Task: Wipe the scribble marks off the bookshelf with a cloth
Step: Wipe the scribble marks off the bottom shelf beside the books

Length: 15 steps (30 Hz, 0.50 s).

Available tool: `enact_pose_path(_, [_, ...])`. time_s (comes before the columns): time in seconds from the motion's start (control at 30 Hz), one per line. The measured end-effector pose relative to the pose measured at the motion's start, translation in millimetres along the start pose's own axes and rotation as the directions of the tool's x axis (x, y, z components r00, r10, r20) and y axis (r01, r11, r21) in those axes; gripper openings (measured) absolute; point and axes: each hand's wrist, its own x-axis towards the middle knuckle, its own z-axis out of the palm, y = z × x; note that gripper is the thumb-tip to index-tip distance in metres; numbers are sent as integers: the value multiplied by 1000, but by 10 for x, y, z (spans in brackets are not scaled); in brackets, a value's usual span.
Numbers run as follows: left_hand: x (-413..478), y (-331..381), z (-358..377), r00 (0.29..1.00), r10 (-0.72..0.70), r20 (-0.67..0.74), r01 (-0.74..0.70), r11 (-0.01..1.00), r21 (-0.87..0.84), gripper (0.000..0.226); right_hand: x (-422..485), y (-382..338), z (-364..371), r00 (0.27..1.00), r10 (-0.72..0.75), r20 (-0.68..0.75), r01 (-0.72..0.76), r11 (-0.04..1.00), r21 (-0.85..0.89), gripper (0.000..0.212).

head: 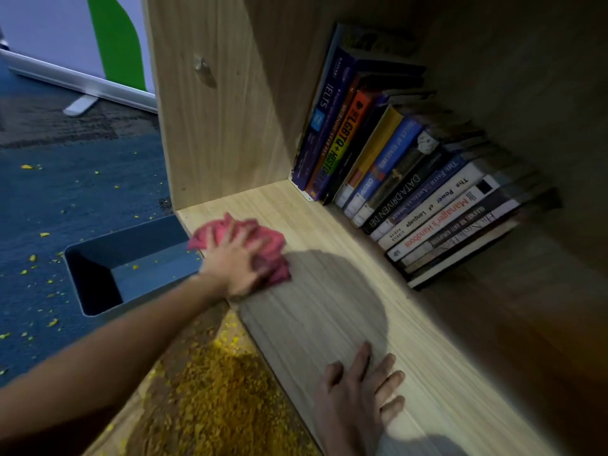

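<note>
Now the left hand [238,258] lies on top of a crumpled pink-red cloth [274,246] and presses it down on the light wooden board of the bookshelf [329,307]. Its fingers are spread wide over the fabric, not closed around it, though this hand is a little blurred. The cloth sits near the left end of the board, close to the front edge and just beside the upright wooden side panel [214,126]. The bare left forearm reaches to it from the near left.

The right hand [355,399] rests flat on the same board, nearer and more to the right, well apart from the cloth. Its fingers are straight and spread, and it holds nothing.

At the far right of the shelf stands a row of paperback books [411,192]; they lean to the left against the side panel, with the spines facing out.

Below the shelf, on the left, is a dark blue carpet floor [82,192] with many small yellow crumbs [223,390], thickest just beside the front edge of the shelf. An open blue-grey rectangular box [131,245] stands on the carpet near the left hand.
</note>
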Motion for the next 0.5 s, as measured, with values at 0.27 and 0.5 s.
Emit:
enact_pose_path(0.27, [144, 143, 46, 964, -265, -30, 265, 964, 1, 65, 171, -53, -102, 993, 50, -111, -44, 998, 55, 62])
enact_pose_path(0.5, [-874, 1160, 344, 991, 112, 75, -99, 982, -162, 88, 130, 44, -315, 978, 155, -138, -64, 858, 510, 75])
